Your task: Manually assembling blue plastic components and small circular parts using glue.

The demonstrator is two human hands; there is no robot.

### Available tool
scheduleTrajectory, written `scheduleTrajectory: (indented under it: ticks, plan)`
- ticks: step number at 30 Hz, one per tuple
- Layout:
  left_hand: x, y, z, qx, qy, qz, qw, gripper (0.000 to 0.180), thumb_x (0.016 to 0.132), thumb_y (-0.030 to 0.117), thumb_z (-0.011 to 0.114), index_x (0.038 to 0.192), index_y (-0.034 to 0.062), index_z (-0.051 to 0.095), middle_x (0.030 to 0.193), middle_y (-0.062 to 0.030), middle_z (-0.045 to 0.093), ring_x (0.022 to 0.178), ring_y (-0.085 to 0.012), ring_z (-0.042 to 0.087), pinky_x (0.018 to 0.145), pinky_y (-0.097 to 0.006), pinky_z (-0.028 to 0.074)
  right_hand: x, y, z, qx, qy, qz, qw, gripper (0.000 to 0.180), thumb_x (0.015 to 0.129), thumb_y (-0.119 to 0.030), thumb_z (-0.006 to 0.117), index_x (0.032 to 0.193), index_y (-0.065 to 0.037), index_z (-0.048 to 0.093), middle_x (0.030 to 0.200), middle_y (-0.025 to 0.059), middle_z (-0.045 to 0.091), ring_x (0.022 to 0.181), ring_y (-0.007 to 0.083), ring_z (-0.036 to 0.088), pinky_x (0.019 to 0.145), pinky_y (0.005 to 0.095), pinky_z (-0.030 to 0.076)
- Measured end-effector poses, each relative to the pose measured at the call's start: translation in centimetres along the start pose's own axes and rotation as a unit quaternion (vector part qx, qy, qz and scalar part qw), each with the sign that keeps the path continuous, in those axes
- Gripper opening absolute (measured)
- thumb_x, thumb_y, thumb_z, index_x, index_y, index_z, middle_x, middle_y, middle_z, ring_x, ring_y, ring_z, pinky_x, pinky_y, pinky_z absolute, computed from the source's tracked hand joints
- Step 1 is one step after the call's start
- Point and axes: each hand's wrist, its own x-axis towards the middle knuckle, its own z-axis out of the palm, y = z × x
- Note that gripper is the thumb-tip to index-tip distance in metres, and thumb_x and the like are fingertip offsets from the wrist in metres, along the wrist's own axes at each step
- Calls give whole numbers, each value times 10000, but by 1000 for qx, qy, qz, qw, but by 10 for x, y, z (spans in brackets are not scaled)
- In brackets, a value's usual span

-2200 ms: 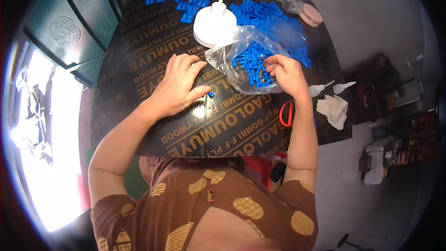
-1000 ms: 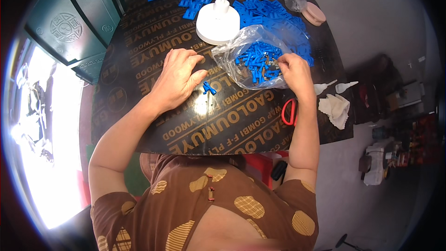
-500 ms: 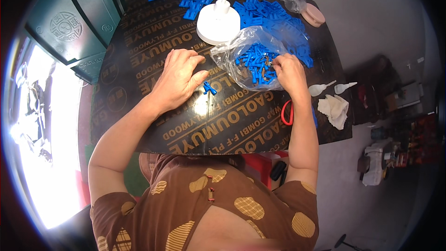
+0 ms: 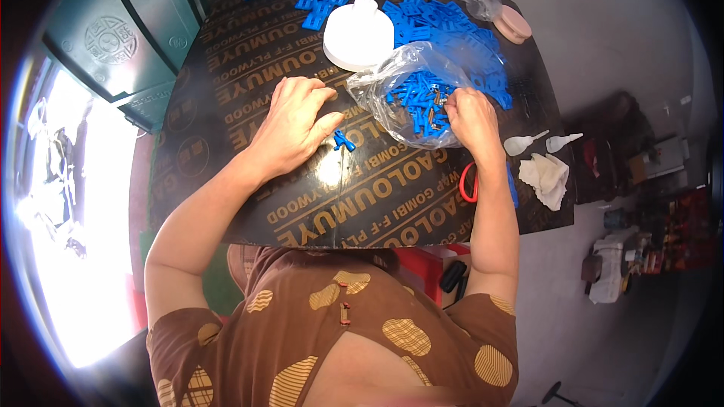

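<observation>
Two bare hands work on a dark printed board (image 4: 249, 60). Left hand (image 4: 294, 124) lies flat, fingers loosely bent, its fingertips pressing a small blue plastic piece (image 4: 343, 139) against the board. Right hand (image 4: 471, 120) reaches into the mouth of a clear bag (image 4: 385, 83) full of blue pieces (image 4: 418, 98); whether it grips one cannot be told. White lamp base (image 4: 358, 34) stands just beyond the bag.

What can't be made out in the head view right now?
- Right hand fingertips: inside the clear plastic bag, blurred by its glare; any grip on a part is unclear.
- Small brown bits among the bag's blue parts: too small to identify.
- Left hand palm side: hidden by the hand; only one small blue piece shows by the fingertips.
- Red-handled tool: partly covered by the right forearm.
</observation>
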Motion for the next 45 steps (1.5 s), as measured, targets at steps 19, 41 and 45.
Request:
scheduleTrajectory:
  ticks: [19, 41, 45]
  plan:
    - [0, -1, 6, -11, 36, 13, 999, 365, 885, 269, 607, 1094, -30, 578, 1109, -164, 536, 1097, -315, 448, 1002, -422, 334, -19, -92, -19, 232, 9, -299, 926, 148, 721, -33, 677, 774, -38, 539, 764, 115, 512, 760, 301, 523, 696, 390, 449]
    - [1, 1, 4, 18, 10, -1, 1000, 389, 843, 187, 660, 1149, -29, 556, 1181, -182, 521, 1146, -329, 451, 991, -411, 366, -25, -105, 9, 149, 50, -304, 940, 45, 736, -58, 592, 727, -47, 550, 740, 86, 504, 757, 253, 523, 701, 365, 447]
    - [0, 1, 4, 19, 12, 0, 1000, 391, 837, 181, 664, 1148, -31, 555, 1182, -182, 522, 1141, -330, 456, 988, -411, 368, -25, -107, 11, 131, 70, -310, 939, 51, 730, -68, 596, 721, -51, 549, 731, 81, 499, 749, 244, 521, 694, 355, 446]
